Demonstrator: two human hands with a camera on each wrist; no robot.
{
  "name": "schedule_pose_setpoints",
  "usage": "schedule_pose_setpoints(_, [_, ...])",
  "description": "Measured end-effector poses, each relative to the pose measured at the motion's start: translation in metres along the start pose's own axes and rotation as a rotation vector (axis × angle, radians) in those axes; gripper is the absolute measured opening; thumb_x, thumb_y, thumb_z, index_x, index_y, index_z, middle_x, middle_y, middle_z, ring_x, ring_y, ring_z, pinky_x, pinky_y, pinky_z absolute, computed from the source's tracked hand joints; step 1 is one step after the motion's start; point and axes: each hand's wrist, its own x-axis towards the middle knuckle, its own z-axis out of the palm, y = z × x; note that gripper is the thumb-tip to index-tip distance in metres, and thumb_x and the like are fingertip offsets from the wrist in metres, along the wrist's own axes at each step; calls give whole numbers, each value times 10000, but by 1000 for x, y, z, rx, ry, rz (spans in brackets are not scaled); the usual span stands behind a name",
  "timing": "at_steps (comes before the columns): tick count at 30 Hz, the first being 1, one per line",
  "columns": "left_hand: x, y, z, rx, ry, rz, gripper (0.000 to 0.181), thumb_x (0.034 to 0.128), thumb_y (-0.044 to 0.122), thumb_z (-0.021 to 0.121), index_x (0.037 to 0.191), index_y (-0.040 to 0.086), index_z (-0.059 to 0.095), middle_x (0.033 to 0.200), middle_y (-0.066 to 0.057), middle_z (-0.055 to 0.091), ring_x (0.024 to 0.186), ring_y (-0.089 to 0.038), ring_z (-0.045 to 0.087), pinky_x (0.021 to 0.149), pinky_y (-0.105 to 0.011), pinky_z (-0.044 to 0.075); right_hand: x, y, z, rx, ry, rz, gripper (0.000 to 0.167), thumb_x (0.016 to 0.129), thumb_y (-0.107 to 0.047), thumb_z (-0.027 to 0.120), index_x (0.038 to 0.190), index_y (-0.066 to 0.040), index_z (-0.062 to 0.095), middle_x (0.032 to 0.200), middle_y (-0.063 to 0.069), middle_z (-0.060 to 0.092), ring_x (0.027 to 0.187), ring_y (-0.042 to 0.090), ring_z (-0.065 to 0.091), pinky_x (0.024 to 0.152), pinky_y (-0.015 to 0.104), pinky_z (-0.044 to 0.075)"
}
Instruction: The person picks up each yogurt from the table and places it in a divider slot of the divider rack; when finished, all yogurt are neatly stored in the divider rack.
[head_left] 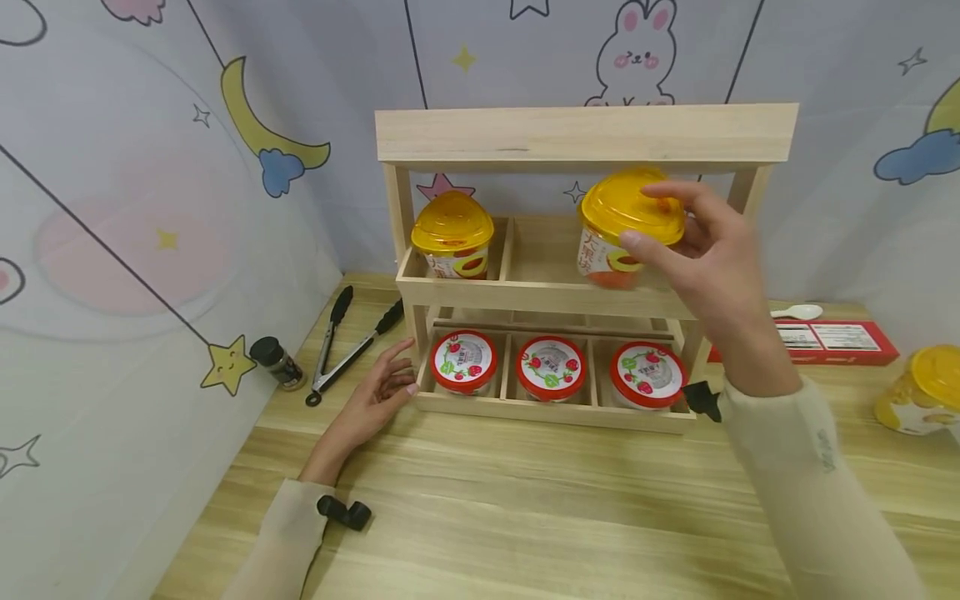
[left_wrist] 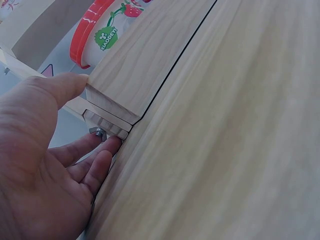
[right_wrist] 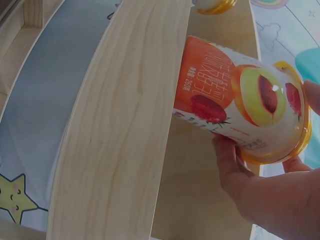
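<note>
My right hand (head_left: 716, 258) grips a fruit cup (head_left: 609, 254) by its domed yellow lid. The cup is tilted over the upper tier of a wooden rack (head_left: 540, 292), right of the middle. In the right wrist view the cup (right_wrist: 235, 95) shows peach and strawberry pictures, its base partly behind the front board (right_wrist: 120, 120). A second yellow-lidded cup (head_left: 453, 237) sits in the upper left compartment. My left hand (head_left: 367, 404) holds the rack's lower left corner; in the left wrist view the thumb (left_wrist: 70, 87) touches the front edge, with the other fingers round the side.
Red-rimmed tubs (head_left: 464, 362) fill the three lower compartments. Tongs (head_left: 341, 358) and a black-capped jar (head_left: 277, 362) lie left of the rack. On the right are a red box (head_left: 840, 342), a white spoon (head_left: 798, 312) and another yellow-lidded cup (head_left: 926, 392).
</note>
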Motion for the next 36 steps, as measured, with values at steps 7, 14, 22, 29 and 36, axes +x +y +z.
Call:
schedule_pose_setpoints(7, [1,-1,0,14,1,-3,748,1079,151,658,1700,340,287,1647,-275,451,1413,-445,581,1129,-435,494,6,1,14,57,-61,1,479,962,-139,813,1417,-151,663,1466,70,597,1146,256,685,877,205,623])
schedule_pose_setpoints(14, [3,-1,1,9,-6,6,748,1079,148,658,1701,336,288,1646,-276,453,1413,-447,583,1121,-386,501,8,6,23,64,-97,43,498,961,-162,820,1430,-175,654,1472,67,593,1156,246,677,911,178,606])
schedule_pose_setpoints(22, [2,-2,0,4,-2,9,748,1077,140,658,1699,335,293,1646,-276,453,1409,-450,585,1119,-371,497,14,17,30,-43,-150,43,482,993,-179,776,1452,-176,629,1399,61,613,1121,220,658,905,169,588])
schedule_pose_setpoints(29, [1,-4,0,8,3,9,751,1078,141,656,1701,339,287,1645,-277,453,1409,-451,583,1147,-548,473,19,25,36,-102,-213,86,483,1019,-228,748,1474,-170,598,1406,91,611,1033,210,713,826,235,630])
schedule_pose_setpoints(36, [1,-4,0,9,1,4,745,1077,149,662,1697,340,296,1647,-270,456,1411,-449,585,1123,-412,497,21,32,37,-163,-262,97,471,1049,-257,708,1497,-189,578,1443,84,610,981,187,735,811,256,626])
